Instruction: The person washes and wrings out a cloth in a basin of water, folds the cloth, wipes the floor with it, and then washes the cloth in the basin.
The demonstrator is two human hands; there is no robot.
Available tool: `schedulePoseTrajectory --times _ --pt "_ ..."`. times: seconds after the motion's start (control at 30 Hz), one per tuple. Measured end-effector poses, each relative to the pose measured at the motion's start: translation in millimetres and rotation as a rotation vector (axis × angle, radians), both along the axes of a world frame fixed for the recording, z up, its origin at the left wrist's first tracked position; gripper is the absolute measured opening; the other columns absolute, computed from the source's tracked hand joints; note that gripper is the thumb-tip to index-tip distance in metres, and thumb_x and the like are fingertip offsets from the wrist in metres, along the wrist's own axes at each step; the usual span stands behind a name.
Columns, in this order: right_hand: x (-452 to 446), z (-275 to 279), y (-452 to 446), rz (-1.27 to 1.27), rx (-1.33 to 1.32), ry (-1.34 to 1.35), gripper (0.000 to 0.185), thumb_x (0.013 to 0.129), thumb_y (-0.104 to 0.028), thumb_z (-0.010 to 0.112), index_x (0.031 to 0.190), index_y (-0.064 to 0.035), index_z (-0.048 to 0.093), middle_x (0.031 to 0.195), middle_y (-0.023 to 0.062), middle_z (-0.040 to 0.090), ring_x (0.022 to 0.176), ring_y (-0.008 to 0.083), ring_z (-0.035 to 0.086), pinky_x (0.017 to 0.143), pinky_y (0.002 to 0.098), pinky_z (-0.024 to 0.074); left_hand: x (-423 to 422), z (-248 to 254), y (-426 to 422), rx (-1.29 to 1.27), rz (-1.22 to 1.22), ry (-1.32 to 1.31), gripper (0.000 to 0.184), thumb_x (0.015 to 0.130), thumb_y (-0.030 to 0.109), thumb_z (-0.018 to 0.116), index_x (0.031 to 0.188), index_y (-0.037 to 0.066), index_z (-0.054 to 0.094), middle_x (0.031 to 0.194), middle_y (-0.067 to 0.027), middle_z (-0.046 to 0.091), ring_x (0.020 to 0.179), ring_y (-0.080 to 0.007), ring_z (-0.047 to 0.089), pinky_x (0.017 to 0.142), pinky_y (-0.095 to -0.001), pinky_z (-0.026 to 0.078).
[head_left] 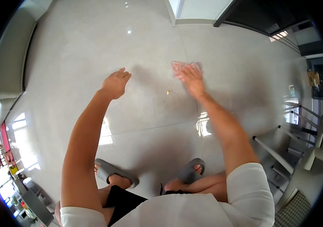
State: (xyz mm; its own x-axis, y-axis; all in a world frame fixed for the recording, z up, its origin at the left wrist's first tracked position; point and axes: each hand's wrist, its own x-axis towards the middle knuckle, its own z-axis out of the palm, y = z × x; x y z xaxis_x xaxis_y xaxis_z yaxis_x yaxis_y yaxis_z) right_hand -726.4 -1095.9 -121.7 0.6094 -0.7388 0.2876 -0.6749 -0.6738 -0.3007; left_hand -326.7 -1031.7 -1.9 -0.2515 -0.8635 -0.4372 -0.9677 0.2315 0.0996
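Observation:
A red-and-white patterned cloth (177, 68) lies under the fingers of my right hand (192, 81), which is stretched out at the floor, slightly blurred. My left hand (116, 84) is held out above the floor with nothing in it, its fingers extended and pointing up and to the right. Between the two hands, nearer the right one, a small yellowish bit (168, 92) sits on the glossy grey tiled floor (150, 49). Fainter specks show close to it.
Grey slippers (114, 172) are on my feet at the bottom. A light sofa (12, 60) stands at the left. White-legged furniture (273, 153) is at the right, and a white wall corner (201, 10) and dark-framed panel (263, 17) are at the top.

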Motion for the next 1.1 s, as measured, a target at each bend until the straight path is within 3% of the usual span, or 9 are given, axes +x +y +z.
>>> schedulePoseTrajectory --times 0.23,0.3,0.47,0.53,0.63,0.8,0.9,1.0,1.1 --pt "88 3 118 0.110 0.050 -0.228 0.030 0.103 -0.014 0.069 0.132 -0.0099 0.072 0.142 0.0088 0.070 0.143 0.0307 0.058 0.125 0.0476 0.0407 -3 31 -2 0.027 -0.288 -0.050 0.062 0.098 -0.003 0.055 0.159 0.009 0.051 0.169 -0.0021 0.047 0.164 -0.0219 0.030 0.135 -0.0394 0.031" --pt "72 27 130 -0.059 0.364 -0.345 0.030 0.105 -0.013 0.066 0.135 -0.0099 0.071 0.142 0.0094 0.070 0.143 0.0323 0.058 0.124 0.0467 0.0418 6 39 -3 0.025 -0.313 -0.025 0.063 0.097 -0.003 0.056 0.159 0.009 0.051 0.169 -0.0021 0.048 0.164 -0.0218 0.030 0.135 -0.0395 0.031" --pt "-5 10 169 -0.506 0.192 -0.377 0.035 0.106 -0.007 0.060 0.140 -0.0081 0.069 0.146 0.0123 0.067 0.140 0.0356 0.058 0.124 0.0468 0.0426 53 18 6 -0.024 -0.350 0.082 0.062 0.096 -0.008 0.053 0.156 0.008 0.055 0.165 -0.0055 0.052 0.163 -0.0245 0.033 0.131 -0.0408 0.037" --pt "-10 7 186 -0.663 -0.008 -0.031 0.037 0.107 -0.005 0.054 0.141 -0.0056 0.067 0.147 0.0140 0.066 0.139 0.0364 0.059 0.123 0.0476 0.0429 70 15 6 0.034 -0.218 0.131 0.064 0.096 -0.007 0.052 0.157 0.010 0.054 0.167 -0.0042 0.050 0.163 -0.0236 0.032 0.133 -0.0401 0.034" --pt "83 37 176 -0.728 -0.015 -0.309 0.039 0.106 -0.005 0.053 0.143 -0.0036 0.066 0.147 0.0156 0.067 0.139 0.0369 0.059 0.124 0.0489 0.0409 103 -29 -5 -0.046 -0.139 0.210 0.065 0.094 -0.009 0.047 0.156 0.009 0.055 0.166 -0.0067 0.051 0.162 -0.0254 0.035 0.132 -0.0412 0.037" --pt "232 -16 156 -0.812 -0.103 -0.142 0.035 0.112 -0.013 0.048 0.140 -0.0060 0.068 0.150 0.0102 0.066 0.141 0.0324 0.058 0.130 0.0509 0.0300 117 -46 -6 -0.054 -0.085 0.295 0.067 0.093 -0.010 0.045 0.156 0.008 0.055 0.165 -0.0093 0.053 0.162 -0.0264 0.036 0.131 -0.0417 0.038" --pt "262 2 138 -0.749 -0.010 -0.441 0.035 0.115 -0.020 0.048 0.142 -0.0054 0.066 0.144 0.0115 0.068 0.142 0.0295 0.058 0.131 0.0480 0.0291 116 -41 -13 -0.078 -0.084 0.312 0.066 0.093 -0.009 0.045 0.156 0.008 0.055 0.164 -0.0106 0.053 0.161 -0.0268 0.036 0.130 -0.0419 0.039" --pt "236 46 131 -0.614 0.281 -1.188 0.035 0.117 -0.019 0.044 0.144 -0.0043 0.062 0.134 0.0136 0.071 0.129 0.0304 0.066 0.122 0.0445 0.0427 111 -35 -12 -0.079 -0.082 0.361 0.066 0.093 -0.008 0.045 0.156 0.008 0.055 0.164 -0.0111 0.053 0.162 -0.0269 0.036 0.130 -0.0422 0.039" --pt "160 28 117 -0.886 0.079 -0.830 0.037 0.117 -0.017 0.042 0.145 -0.0042 0.062 0.138 0.0124 0.072 0.127 0.0289 0.067 0.119 0.0421 0.0456 111 -34 -7 -0.070 -0.041 0.381 0.066 0.094 -0.008 0.045 0.157 0.008 0.055 0.164 -0.0107 0.053 0.162 -0.0269 0.036 0.130 -0.0425 0.039"
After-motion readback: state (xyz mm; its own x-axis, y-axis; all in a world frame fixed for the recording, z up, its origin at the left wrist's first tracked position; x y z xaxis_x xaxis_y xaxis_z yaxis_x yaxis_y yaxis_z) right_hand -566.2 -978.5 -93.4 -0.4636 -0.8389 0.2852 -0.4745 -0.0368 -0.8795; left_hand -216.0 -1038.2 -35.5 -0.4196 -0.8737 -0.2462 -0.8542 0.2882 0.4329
